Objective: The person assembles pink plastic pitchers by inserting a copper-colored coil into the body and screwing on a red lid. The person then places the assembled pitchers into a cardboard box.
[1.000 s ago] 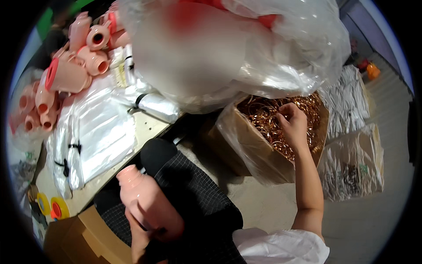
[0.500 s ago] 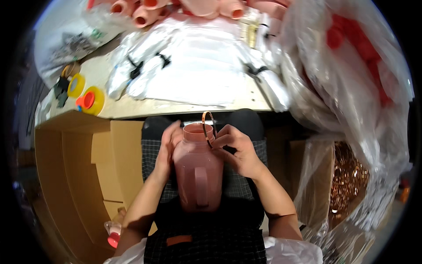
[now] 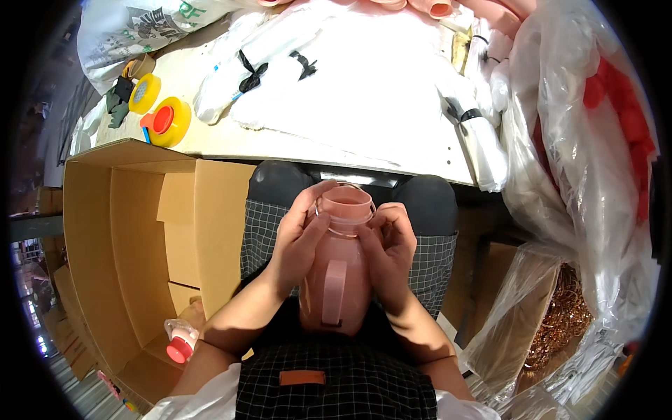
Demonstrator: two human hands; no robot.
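Observation:
A pink plastic jug point(image 3: 358, 283) with a side handle point(image 3: 334, 290) stands upright in my lap, its mouth uncovered. A thin copper-coloured ring point(image 3: 361, 187) circles its neck, just below the rim. My left hand point(image 3: 292, 241) is closed on the ring at the left of the neck, thumb on the near side. On the other side, my right hand point(image 3: 393, 245) pinches the ring with its thumb and bent fingers. Parts of the ring are hidden behind my fingers.
An open cardboard box point(image 3: 140, 259) stands at my left, with a red-capped bottle point(image 3: 180, 348) in it. Shiny copper rings point(image 3: 560, 318) fill a box at right, beneath a plastic bag point(image 3: 560, 154) of red parts. Tape rolls point(image 3: 178, 129) and clear bags point(image 3: 336, 91) lie on the table.
The ring, held upright by my right hand over the jug's mouth before, now lies around the neck. My left hand has come from the jug's side onto the ring. The view has shifted.

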